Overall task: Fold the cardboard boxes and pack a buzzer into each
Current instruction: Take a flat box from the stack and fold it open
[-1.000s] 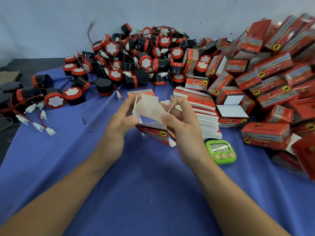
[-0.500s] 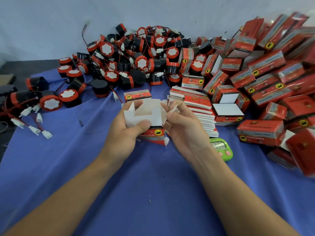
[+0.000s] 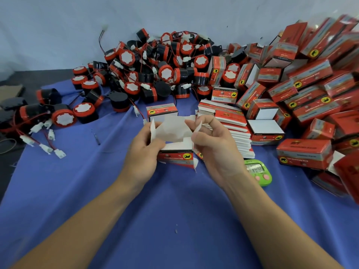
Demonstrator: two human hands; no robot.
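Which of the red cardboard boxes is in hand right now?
The half-folded red cardboard box gripped between left hand and right hand, white flaps raised; the others lie untouched on the blue cloth.

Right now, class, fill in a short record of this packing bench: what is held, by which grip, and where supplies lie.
Held: half-folded red-and-white cardboard box, top flaps open
Left grip: holds its left side
Right grip: pinches its right flap
Buzzers: heap of round red-and-black plastic buzzers, behind the hands
Blanks: stack of flat red-and-white cardboard blanks, right of the box
Surface: blue cloth
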